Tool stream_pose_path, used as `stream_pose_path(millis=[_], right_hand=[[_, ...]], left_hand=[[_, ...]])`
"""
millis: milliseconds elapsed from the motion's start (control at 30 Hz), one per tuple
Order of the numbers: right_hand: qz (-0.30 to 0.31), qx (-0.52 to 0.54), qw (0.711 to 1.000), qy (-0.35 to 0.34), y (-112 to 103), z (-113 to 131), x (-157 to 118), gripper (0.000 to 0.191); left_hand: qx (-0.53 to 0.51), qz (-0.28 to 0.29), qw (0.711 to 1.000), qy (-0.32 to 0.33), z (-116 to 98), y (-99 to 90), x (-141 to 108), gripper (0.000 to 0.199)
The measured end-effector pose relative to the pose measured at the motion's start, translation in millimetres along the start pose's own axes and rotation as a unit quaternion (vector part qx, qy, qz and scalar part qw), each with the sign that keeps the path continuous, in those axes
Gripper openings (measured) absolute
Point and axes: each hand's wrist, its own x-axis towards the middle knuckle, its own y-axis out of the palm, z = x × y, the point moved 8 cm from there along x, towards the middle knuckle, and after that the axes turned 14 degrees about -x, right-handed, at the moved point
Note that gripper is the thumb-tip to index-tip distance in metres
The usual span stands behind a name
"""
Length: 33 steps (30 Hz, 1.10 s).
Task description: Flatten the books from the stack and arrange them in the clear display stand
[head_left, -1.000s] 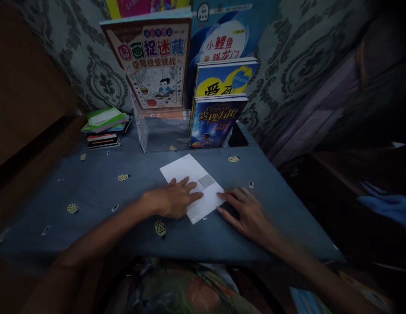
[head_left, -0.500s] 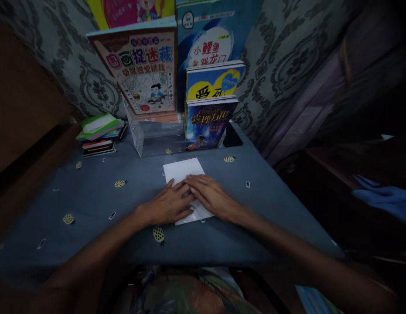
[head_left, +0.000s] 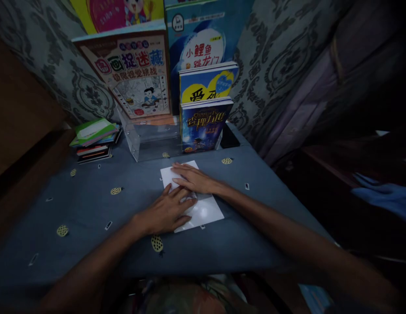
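Note:
A white sheet of paper [head_left: 206, 213] lies on the patterned tablecloth, with a glossy shine on its near part. My left hand [head_left: 170, 208] rests flat on its left side, fingers spread and pointing to the right. Across the sheet's far part lies my right hand [head_left: 193, 178], its fingers stretched out to the left and touching the paper. The two hands are close together, the right one farther from me. Both cover the middle of the sheet.
Behind the paper a clear acrylic stand [head_left: 150, 146] holds several upright books, among them a dark blue book [head_left: 204, 128]. A stack of small books [head_left: 94, 137] sits at the left. At the right of the stand lies a dark flat object [head_left: 229, 137].
My right hand has slid away from me and to the left over the paper, uncovering more of its near right part. My left hand stays on the sheet. The view has shifted slightly.

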Motion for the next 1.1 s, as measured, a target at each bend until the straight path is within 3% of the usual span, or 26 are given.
stream_pose_path(millis=[133, 333, 733, 933, 1100], right_hand=[[-0.024, -0.067, 0.997, 0.024, -0.4, -27.9, -14.3, 0.072], [-0.025, -0.113, 0.993, 0.03, -4.5, -29.3, -37.0, 0.064], [-0.032, -0.072, 0.997, -0.009, -8.8, 16.5, -121.6, 0.056], [-0.038, -0.1, 0.994, -0.019, -4.8, 35.3, -149.6, 0.069], [-0.042, -0.116, 0.992, -0.029, -3.2, 56.3, -172.2, 0.081]], left_hand=[[0.005, 0.005, 1.0, -0.004, 2.2, 3.6, -0.5, 0.045], [0.001, 0.012, 1.0, -0.011, 4.4, 5.5, -1.4, 0.046], [0.004, 0.013, 1.0, -0.01, 7.0, 7.5, -2.2, 0.048], [-0.012, 0.017, 1.0, -0.004, 7.0, 14.1, -6.1, 0.053], [-0.037, 0.044, 0.998, 0.024, -9.6, 20.6, -18.6, 0.068]])
